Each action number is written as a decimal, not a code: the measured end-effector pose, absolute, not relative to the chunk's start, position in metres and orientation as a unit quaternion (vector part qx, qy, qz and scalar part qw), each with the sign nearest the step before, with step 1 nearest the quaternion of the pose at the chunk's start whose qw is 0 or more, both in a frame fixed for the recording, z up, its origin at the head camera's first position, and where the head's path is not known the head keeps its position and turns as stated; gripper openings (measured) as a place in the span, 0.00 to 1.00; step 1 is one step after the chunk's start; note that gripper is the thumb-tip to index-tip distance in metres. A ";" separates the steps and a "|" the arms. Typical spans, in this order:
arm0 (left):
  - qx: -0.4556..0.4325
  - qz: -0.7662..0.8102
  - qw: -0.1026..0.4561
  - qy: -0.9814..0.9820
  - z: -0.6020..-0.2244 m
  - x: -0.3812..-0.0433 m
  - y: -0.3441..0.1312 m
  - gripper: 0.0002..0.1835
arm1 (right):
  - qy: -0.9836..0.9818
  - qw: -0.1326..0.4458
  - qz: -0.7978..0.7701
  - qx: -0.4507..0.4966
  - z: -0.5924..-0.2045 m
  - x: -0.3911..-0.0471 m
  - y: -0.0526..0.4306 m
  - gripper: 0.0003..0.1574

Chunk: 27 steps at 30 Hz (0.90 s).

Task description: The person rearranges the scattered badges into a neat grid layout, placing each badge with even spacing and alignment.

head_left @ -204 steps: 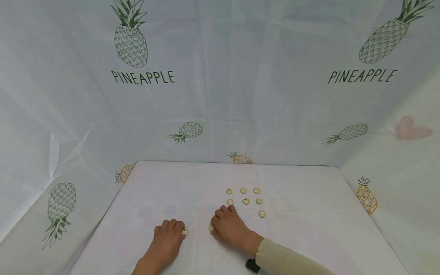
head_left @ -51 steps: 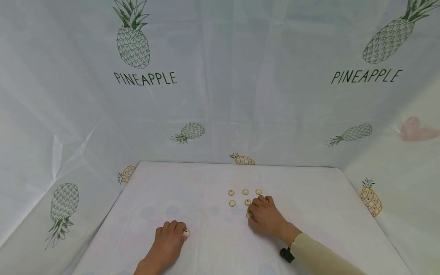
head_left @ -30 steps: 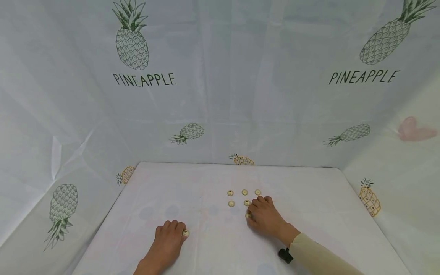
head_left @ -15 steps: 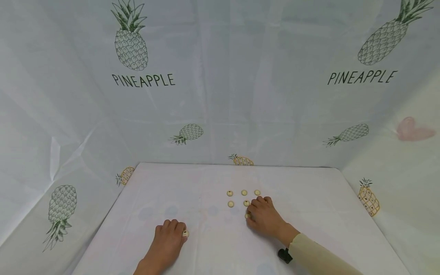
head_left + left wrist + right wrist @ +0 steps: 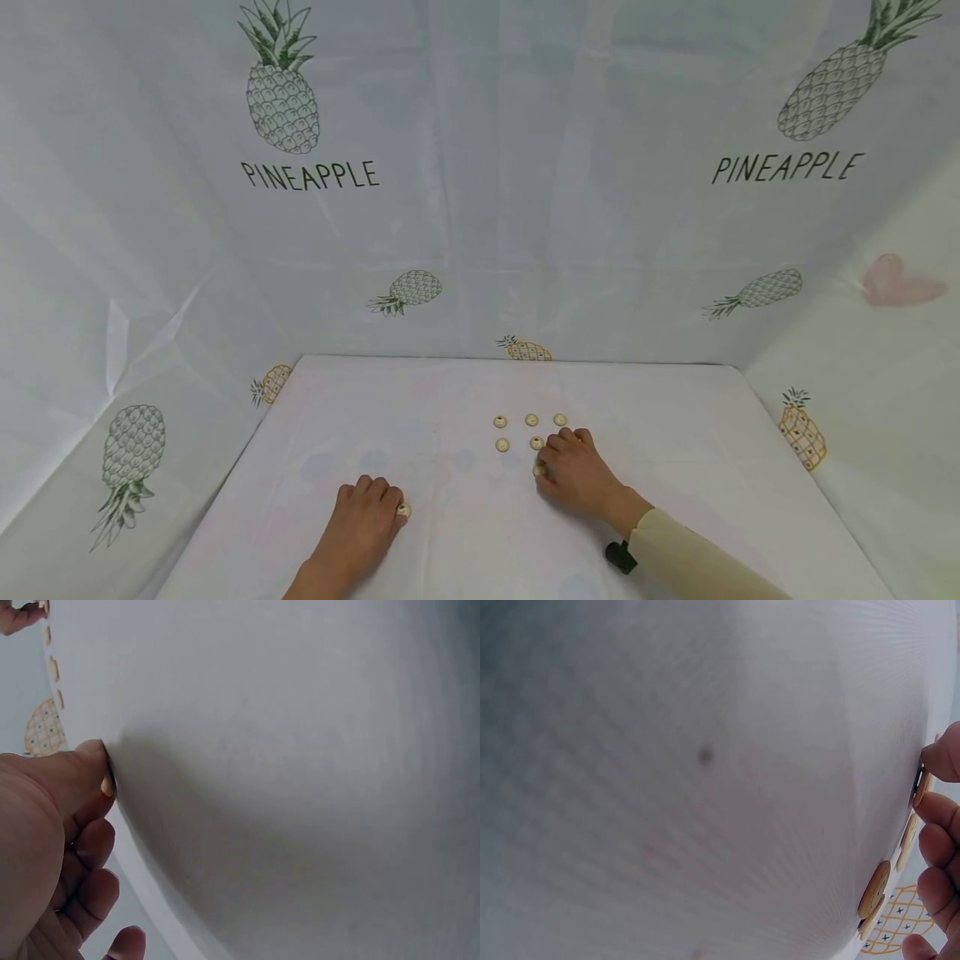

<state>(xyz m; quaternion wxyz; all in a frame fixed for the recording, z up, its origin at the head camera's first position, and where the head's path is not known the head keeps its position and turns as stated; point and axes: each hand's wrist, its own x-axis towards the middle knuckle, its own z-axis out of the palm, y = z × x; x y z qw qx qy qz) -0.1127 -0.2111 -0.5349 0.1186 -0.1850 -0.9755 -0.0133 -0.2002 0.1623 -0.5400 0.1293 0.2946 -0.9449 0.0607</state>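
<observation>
My left hand (image 5: 362, 523) pinches a small round pale-wood button (image 5: 404, 510) between thumb and forefinger, low over the white cloth. In the left wrist view that button (image 5: 108, 785) shows edge-on beside the thumb. Right of centre, my right hand (image 5: 576, 472) pinches another button (image 5: 539, 471) at the cloth, just below a loose grid. That grid has a back row with a left button (image 5: 500, 422), a middle one (image 5: 532, 420) and a right one (image 5: 560, 419). In front lie a button (image 5: 502, 445) and another (image 5: 537, 443) close to my right fingers, which may cover more.
A white cloth (image 5: 315, 417) covers the table, with pineapple-printed sheets rising at the back and sides. A dark device (image 5: 620, 557) hangs at my right wrist, below the beige sleeve (image 5: 697, 554).
Since the oldest frame, my right hand has moved right with a button, from near my left hand to just below the grid. Over the last second, both hands have stayed nearly still.
</observation>
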 end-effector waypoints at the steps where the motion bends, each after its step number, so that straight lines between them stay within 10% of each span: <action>1: -0.188 -0.008 0.119 -0.975 -0.534 -0.113 -0.212 0.16 | -0.944 0.131 0.062 0.295 -0.540 -0.200 0.163 0.09; 27: -0.233 -0.007 0.157 -0.960 -0.519 -0.172 -0.120 0.12 | -0.945 0.127 0.061 0.295 -0.540 -0.200 0.161 0.09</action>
